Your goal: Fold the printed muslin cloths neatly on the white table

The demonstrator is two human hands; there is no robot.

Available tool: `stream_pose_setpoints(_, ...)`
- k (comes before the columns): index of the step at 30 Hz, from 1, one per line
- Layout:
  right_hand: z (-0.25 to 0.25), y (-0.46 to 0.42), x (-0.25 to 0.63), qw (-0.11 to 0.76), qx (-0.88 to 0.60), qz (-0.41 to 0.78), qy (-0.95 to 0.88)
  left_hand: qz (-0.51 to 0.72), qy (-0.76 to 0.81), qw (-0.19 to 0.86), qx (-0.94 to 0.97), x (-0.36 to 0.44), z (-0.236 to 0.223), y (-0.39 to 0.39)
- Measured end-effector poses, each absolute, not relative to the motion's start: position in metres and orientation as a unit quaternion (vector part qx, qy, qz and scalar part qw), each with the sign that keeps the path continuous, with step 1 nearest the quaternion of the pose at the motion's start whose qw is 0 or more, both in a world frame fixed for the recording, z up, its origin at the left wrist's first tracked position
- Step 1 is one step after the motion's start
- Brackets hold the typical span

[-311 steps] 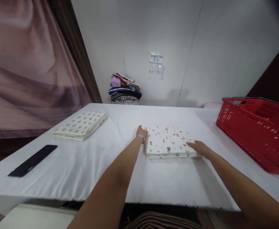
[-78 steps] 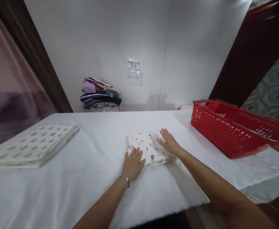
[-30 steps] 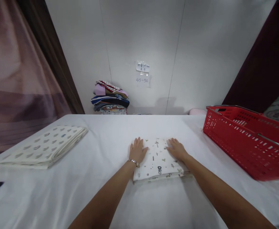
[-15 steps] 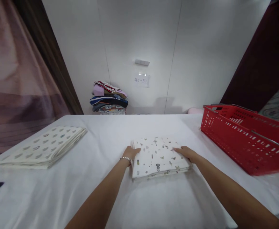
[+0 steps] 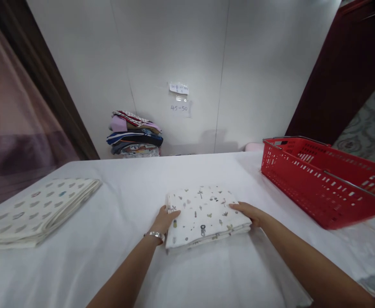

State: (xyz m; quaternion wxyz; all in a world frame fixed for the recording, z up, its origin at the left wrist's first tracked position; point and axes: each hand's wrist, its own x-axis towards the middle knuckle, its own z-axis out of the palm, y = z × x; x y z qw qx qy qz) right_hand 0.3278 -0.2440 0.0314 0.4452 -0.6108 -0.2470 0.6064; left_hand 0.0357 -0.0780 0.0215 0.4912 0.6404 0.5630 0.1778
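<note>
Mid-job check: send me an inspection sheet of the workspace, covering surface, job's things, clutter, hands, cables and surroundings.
Surface: white cover, wrinkled at left.
Job's things: printed cloth, folded in layers.
Clutter: second cloth, folded, at left; red basket at right.
Hands: left hand and right hand grip opposite sides of the printed cloth, thumbs on top.
Cables: nothing seen.
Surroundings: textile pile beyond the far edge; two notes on the wall; curtain at left.
</note>
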Motion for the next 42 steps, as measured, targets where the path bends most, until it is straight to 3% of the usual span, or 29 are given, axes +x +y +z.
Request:
stream_pose_setpoints(6,0.028,-0.233,0.314,0.497,-0.586,0.581,-0.269,0.244,0.586,0.527,0.565,0.027,0.027,-0.057)
stream_pose_setpoints(13,0.032,-0.167,0.279,0.517,-0.574,0.564,-0.292,0.309,0.620,0.461,0.555,-0.012,0.052,-0.013)
stream_pose_setpoints(23,0.023,-0.161,0.262,0.433,-0.657,0.550,-0.280,0.201,0.609,0.525,0.560,-0.063,0.032,-0.029)
stream_pose_setpoints(27,0.028,-0.180,0.257,0.449,-0.646,0.554,-0.272,0.173,0.583,0.531,0.589,-0.067,0.033,-0.046)
stream_pose_setpoints(33,0.027,-0.193,0.248,0.444,-0.696,0.471,-0.309,0.189,0.624,0.366,0.664,-0.068,0.031,-0.059)
stream_pose_setpoints(37,0.013,-0.207,0.258,0.446,-0.744,0.274,-0.415,0.251,0.595,0.186,0.740,-0.075,0.025,-0.073)
stream_pose_setpoints(42,0.011,-0.219,0.249,0.395,-0.658,0.049,-0.639,0.306,0.383,0.042,0.871,-0.066,0.025,-0.096)
